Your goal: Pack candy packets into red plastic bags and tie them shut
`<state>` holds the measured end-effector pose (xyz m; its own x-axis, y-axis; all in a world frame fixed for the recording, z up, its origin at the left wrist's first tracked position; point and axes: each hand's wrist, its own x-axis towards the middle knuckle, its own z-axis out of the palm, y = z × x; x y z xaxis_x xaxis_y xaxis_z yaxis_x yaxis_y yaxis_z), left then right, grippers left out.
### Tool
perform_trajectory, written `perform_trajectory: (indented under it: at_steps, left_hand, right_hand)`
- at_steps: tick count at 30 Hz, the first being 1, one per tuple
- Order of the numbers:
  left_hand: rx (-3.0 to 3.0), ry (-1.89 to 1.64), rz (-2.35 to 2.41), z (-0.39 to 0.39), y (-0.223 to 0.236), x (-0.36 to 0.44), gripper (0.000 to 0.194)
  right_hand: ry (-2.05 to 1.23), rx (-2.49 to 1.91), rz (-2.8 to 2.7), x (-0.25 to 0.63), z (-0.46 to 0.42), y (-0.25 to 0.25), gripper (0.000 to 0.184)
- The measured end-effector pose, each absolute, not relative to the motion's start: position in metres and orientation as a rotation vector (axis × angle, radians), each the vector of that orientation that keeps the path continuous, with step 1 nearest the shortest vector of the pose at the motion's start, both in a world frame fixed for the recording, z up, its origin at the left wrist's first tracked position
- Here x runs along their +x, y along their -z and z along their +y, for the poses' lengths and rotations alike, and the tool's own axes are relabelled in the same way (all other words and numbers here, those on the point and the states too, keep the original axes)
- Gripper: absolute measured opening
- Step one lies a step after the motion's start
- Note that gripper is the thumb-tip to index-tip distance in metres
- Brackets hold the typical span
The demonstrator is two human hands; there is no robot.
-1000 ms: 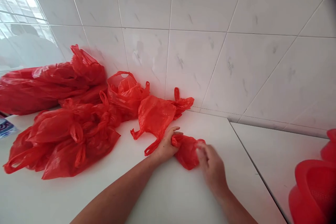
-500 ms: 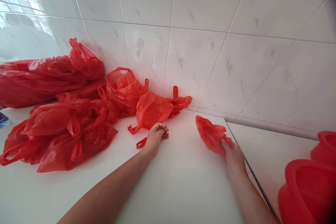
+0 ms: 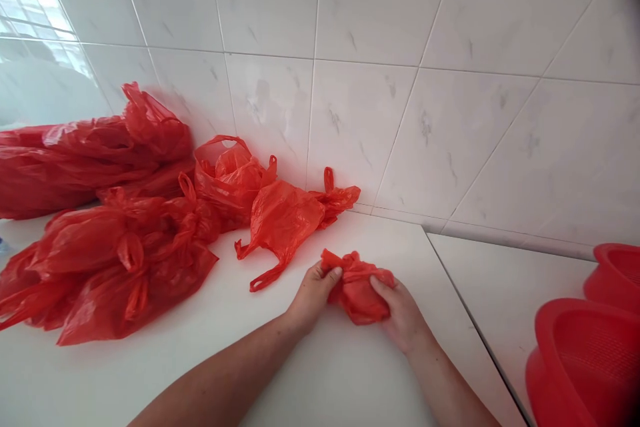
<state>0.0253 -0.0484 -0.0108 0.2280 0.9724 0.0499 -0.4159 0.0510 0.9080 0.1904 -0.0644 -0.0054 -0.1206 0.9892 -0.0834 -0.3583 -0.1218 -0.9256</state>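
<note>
A crumpled red plastic bag [image 3: 361,297] is held between my two hands, low over the white table [image 3: 320,373]. My left hand [image 3: 316,290] pinches its left end, thumb on top. On the other side my right hand [image 3: 400,310] grips the right end, with the thumb pressed onto the plastic. Behind my left hand lies a flattened red plastic bag [image 3: 287,213], its loop handles spread toward me. Another small crumpled red bag [image 3: 343,200] touches it near the wall.
Piles of red plastic bags [image 3: 115,247] cover the left side, and a long red bundle [image 3: 90,160] lies behind them. Two red plastic baskets [image 3: 550,340] stand at the right, past a seam in the tabletop. A tiled wall [image 3: 370,113] rises at the back.
My right hand has brought the red bag leftward to the middle. My left hand has moved from beside the flattened bag and now grips the held bag's left end.
</note>
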Motion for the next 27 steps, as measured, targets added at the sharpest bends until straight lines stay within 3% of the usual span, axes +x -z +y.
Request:
perform_trajectory:
  at_steps: [7,13,19,27]
  left_hand:
    - [0.747,-1.514,0.887,-0.012,0.018,-0.004,0.027]
    - [0.755,-1.555,0.942,-0.008,0.002,-0.021,0.02]
    - [0.78,-1.478,0.941,-0.015,0.001,-0.012,0.016]
    - [0.741,-1.447,1.039,-0.003,0.012,-0.015,0.019]
  right_hand:
    - [-1.048,-1.13,-0.601,0.254,-0.028,0.027,0.029]
    - [-0.854,-1.247,-0.546,0.279,-0.025,0.03,0.028]
    - [-1.104,-1.157,-0.548,0.274,-0.029,0.021,0.029]
    - [-1.258,-1.01,-0.513,0.272,-0.035,0.007,0.012]
